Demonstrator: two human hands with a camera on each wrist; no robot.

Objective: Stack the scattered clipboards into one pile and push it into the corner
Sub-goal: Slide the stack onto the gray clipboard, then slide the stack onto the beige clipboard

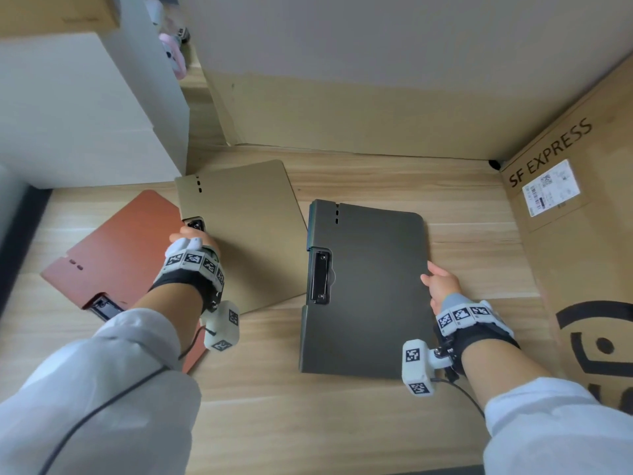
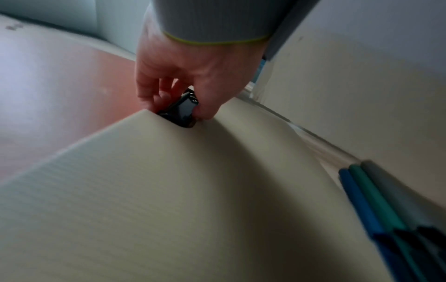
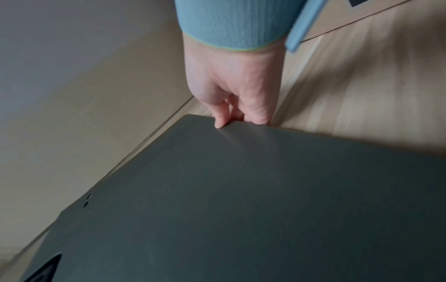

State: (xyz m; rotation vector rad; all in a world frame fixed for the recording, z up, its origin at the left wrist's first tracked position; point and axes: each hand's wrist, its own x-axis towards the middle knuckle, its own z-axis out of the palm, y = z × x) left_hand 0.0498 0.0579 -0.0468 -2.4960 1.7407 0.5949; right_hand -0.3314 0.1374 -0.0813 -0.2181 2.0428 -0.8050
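Observation:
A khaki clipboard [image 1: 246,231] lies at the left centre of the wooden table, overlapping a red-brown clipboard [image 1: 116,255] beneath it. My left hand [image 1: 191,240] pinches the khaki board's black clip [image 2: 179,112] and edge. To the right lies a dark grey clipboard [image 1: 370,289], topmost of a small pile whose blue and teal edges [image 2: 369,198] show in the left wrist view. My right hand [image 1: 440,282] grips the grey board's right edge [image 3: 241,124], thumb on top and fingers curled under.
A tall cardboard panel [image 1: 342,108] closes the back. An SF Express box [image 1: 575,234] stands on the right, forming a corner with it at the far right. A white box [image 1: 85,108] sits at the back left. Bare wooden table [image 1: 274,389] lies near me.

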